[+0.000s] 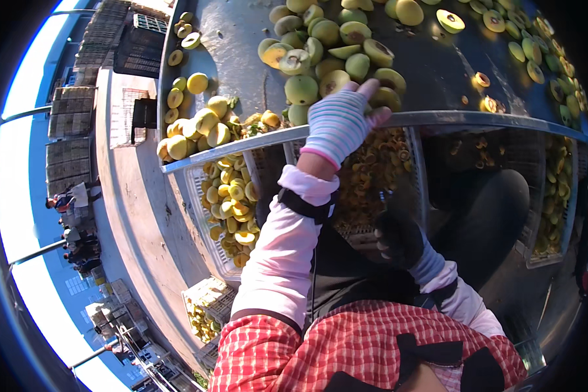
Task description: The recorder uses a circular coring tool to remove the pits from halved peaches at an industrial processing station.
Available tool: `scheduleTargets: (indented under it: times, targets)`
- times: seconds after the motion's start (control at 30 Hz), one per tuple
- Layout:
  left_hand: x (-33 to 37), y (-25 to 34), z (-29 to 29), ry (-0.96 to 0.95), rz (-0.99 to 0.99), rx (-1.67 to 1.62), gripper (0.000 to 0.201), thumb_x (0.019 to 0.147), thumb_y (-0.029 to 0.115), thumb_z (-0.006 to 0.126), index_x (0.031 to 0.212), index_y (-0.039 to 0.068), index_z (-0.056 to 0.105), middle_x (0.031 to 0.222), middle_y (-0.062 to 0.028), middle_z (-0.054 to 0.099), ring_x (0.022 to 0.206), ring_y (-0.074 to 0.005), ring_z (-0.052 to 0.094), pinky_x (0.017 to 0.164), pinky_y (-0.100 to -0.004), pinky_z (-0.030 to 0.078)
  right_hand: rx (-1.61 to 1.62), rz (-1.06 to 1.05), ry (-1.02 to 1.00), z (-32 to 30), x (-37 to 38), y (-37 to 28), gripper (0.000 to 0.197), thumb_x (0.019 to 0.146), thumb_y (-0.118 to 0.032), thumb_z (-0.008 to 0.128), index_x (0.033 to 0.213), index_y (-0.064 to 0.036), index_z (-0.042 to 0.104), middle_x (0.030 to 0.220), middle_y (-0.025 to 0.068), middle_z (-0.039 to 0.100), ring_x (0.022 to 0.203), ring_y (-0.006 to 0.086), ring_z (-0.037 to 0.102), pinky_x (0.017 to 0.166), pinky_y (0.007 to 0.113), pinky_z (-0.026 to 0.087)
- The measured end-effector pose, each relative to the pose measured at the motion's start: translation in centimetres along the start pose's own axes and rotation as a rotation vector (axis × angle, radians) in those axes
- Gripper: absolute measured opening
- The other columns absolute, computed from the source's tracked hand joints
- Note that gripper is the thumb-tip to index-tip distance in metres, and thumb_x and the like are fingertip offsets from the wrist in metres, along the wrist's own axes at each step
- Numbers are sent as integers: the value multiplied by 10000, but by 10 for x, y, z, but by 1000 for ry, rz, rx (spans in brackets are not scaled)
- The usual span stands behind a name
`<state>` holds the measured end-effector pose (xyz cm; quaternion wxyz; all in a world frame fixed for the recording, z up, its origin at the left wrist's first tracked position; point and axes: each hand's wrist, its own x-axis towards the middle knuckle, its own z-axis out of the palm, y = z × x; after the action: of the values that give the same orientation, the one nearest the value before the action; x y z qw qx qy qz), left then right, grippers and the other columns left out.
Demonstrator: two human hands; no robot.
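Note:
My left hand [342, 121], in a striped fingerless glove, reaches over the metal table's edge with its fingers stretched out onto a pile of yellow-green, peach-like fruit [325, 36]. Some of these are halved, with brown hollows showing. Its fingertips rest at a halved fruit [334, 83] near the front of the pile. Lower down, in shadow, my right hand [398, 236] wears a dark glove and is closed. A small shiny tip shows above its fingers; the rest of what it holds is too dark to make out. Below the table edge a crate holds brown-orange scraps [379, 166].
A raised metal rim [464, 118] runs along the table's near edge. Fruit halves fill a white crate [196, 189] at left and another crate [541, 261] at right. More fruit [202, 127] lies at the table's left corner. Stacked crates [70, 111] and several people stand far left.

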<state>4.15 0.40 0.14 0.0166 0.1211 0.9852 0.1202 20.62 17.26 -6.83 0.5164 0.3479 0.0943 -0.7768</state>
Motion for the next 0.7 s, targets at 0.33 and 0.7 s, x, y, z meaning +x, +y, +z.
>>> scheduleTargets:
  times: [0.33,0.7]
  targets:
    - [17,-18,17,102,-183,-181,373,875,427,591,928,60,623,826,-159,640,771,-323,621,717,-392,495,-162,-311,36,-13,-10,-14,335,923,-457,531,861,-133,593,580,-16,491,425,119,454,384,246,349]
    - [-105,83,14,366,-579,-1409,414,964,427,492,1109,41,528,991,-52,578,872,-109,542,834,-252,446,-1268,-1145,167,48,-26,-10,364,892,-156,577,1163,78,509,913,253,615,829,390,618,701,422,472]
